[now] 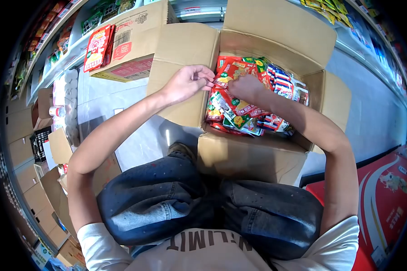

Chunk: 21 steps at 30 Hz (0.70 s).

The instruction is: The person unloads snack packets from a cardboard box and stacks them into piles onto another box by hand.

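In an open cardboard box (253, 156) in front of me lies a heap of small flat packets, mostly red and green, with blue-and-white striped packets (282, 86) on the right. My left hand (190, 83) is at the box's left inner edge, fingers curled and fingertips at the edge of a red packet (236, 68). Over the heap, my right hand (248, 88) is closed on the same red packet, its fingertips partly hidden behind the knuckles. Green-and-red packets (219, 101) lie just below both hands.
A closed carton (131, 43) stands at the upper left with red packets (98, 47) on top. Stocked shelves (54, 49) line the left and back. A red box (384, 194) is at the lower right. Wrapped white rolls (68, 99) and an open carton (61, 147) stand left.
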{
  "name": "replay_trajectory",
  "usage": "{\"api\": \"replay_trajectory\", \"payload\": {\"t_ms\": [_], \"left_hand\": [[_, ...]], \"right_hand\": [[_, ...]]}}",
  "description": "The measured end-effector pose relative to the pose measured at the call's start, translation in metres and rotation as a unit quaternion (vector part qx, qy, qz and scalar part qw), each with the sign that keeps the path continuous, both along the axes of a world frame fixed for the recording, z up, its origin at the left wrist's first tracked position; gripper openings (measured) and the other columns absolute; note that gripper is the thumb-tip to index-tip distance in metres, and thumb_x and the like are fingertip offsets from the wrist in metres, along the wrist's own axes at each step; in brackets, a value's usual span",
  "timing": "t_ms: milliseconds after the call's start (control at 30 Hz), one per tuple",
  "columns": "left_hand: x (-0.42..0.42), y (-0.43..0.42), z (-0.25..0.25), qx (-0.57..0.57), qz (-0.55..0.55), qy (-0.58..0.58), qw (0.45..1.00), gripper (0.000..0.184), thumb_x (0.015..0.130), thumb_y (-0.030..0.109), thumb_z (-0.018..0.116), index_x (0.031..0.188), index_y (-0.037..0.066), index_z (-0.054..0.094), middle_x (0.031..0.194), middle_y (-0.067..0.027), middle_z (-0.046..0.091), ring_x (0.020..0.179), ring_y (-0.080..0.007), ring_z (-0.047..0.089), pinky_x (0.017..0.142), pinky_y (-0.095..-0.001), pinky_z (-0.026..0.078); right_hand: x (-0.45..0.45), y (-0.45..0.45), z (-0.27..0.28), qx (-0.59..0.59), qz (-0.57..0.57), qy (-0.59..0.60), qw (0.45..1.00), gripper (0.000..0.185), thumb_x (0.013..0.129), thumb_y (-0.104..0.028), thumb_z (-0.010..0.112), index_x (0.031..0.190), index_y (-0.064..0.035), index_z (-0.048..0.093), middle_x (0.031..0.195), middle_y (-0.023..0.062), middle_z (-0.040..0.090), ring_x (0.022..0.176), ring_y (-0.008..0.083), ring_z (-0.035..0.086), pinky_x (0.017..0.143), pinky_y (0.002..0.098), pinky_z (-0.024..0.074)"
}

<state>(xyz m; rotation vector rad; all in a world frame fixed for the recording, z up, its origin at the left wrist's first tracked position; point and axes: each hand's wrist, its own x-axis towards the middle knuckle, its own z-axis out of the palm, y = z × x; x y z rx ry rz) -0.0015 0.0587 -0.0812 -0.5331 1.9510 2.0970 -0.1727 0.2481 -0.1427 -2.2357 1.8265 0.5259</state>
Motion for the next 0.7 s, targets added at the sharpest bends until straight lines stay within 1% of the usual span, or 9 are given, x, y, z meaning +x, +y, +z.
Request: {"api": "replay_trajectory", "payload": {"t_ms": [167,267,467,500,567,600,633,667,700], "left_hand": [[0.007,0.0,0.001,0.043,0.003,-0.025,0.999,0.025,0.105,0.0,0.049,0.127,-0.006,0.06,0.121,-0.0129,0.066,0.114,-0.0195,0.068,0.103,-0.0325,0.058],[0.001,0.001,0.004,0.035,0.015,-0.066,0.997,0.025,0.107,0.005,0.05,0.126,-0.006,0.06,0.119,-0.013,0.067,0.111,-0.0194,0.069,0.101,-0.0327,0.059],[-0.015,-0.003,0.028,0.06,0.017,-0.216,0.974,0.046,0.108,0.033,0.053,0.131,-0.007,0.055,0.112,-0.0254,0.072,0.101,-0.0272,0.076,0.095,-0.0393,0.063],[-0.015,-0.007,0.029,0.087,-0.001,-0.237,0.968,0.055,0.108,0.042,0.053,0.133,-0.007,0.053,0.112,-0.03,0.072,0.1,-0.0307,0.077,0.092,-0.04,0.064],[-0.014,-0.006,0.046,0.188,0.016,-0.24,0.952,0.056,0.108,0.044,0.052,0.131,-0.007,0.054,0.112,-0.029,0.072,0.1,-0.031,0.077,0.092,-0.0391,0.064],[-0.013,-0.007,0.052,0.236,0.026,-0.239,0.941,0.057,0.108,0.045,0.052,0.131,-0.006,0.054,0.112,-0.0285,0.073,0.1,-0.0312,0.077,0.092,-0.0386,0.065],[-0.012,-0.013,0.051,0.353,-0.002,-0.175,0.919,0.049,0.108,0.036,0.056,0.13,-0.008,0.054,0.117,-0.0249,0.072,0.1,-0.0296,0.077,0.091,-0.0387,0.065],[-0.01,-0.015,0.05,0.314,0.049,-0.134,0.939,0.046,0.107,0.031,0.058,0.132,-0.007,0.053,0.119,-0.0236,0.072,0.101,-0.0286,0.076,0.092,-0.0394,0.065],[-0.008,-0.013,0.054,0.273,0.1,-0.092,0.952,0.043,0.107,0.027,0.06,0.133,-0.007,0.053,0.121,-0.0223,0.071,0.102,-0.0276,0.076,0.093,-0.0401,0.065]], "right_hand": [[-0.007,0.014,0.02,-0.038,-0.081,-0.002,0.996,0.015,0.092,-0.012,0.066,0.104,-0.0042,0.068,0.09,0.0096,0.075,0.085,0.0281,0.077,0.069,0.0422,0.0615],[-0.011,0.026,0.024,-0.11,-0.101,-0.04,0.988,0.023,0.091,-0.013,0.067,0.113,-0.0066,0.064,0.089,0.0087,0.074,0.079,0.0294,0.076,0.062,0.0412,0.0597],[0.005,0.029,0.066,-0.212,-0.128,-0.206,0.947,0.015,0.089,-0.014,0.068,0.101,-0.0066,0.066,0.093,0.009,0.072,0.074,0.0324,0.073,0.057,0.0419,0.0586],[0.01,0.029,0.076,-0.208,-0.143,-0.185,0.95,0.014,0.088,-0.014,0.069,0.099,-0.007,0.066,0.097,0.0095,0.073,0.078,0.0321,0.074,0.058,0.0413,0.0593],[0.025,0.026,0.1,-0.199,-0.172,-0.143,0.954,0.013,0.087,-0.016,0.071,0.096,-0.0079,0.067,0.105,0.0106,0.074,0.086,0.0314,0.075,0.06,0.0403,0.0607],[0.033,0.025,0.111,-0.281,-0.112,-0.132,0.944,0.014,0.087,-0.016,0.071,0.097,-0.0084,0.066,0.109,0.0107,0.073,0.092,0.031,0.075,0.062,0.0384,0.0613],[0.042,0.023,0.121,-0.361,-0.05,-0.12,0.923,0.016,0.086,-0.017,0.072,0.098,-0.0089,0.065,0.112,0.0109,0.072,0.098,0.0306,0.074,0.064,0.0366,0.062],[0.049,0.023,0.127,-0.438,0.012,-0.107,0.893,0.017,0.086,-0.018,0.072,0.099,-0.0093,0.064,0.115,0.011,0.071,0.104,0.0301,0.073,0.066,0.0347,0.0626],[0.054,0.023,0.127,-0.432,0.038,-0.093,0.896,0.017,0.085,-0.017,0.071,0.1,-0.0101,0.065,0.126,0.0109,0.068,0.12,0.0299,0.068,0.073,0.0324,0.0637]]}}
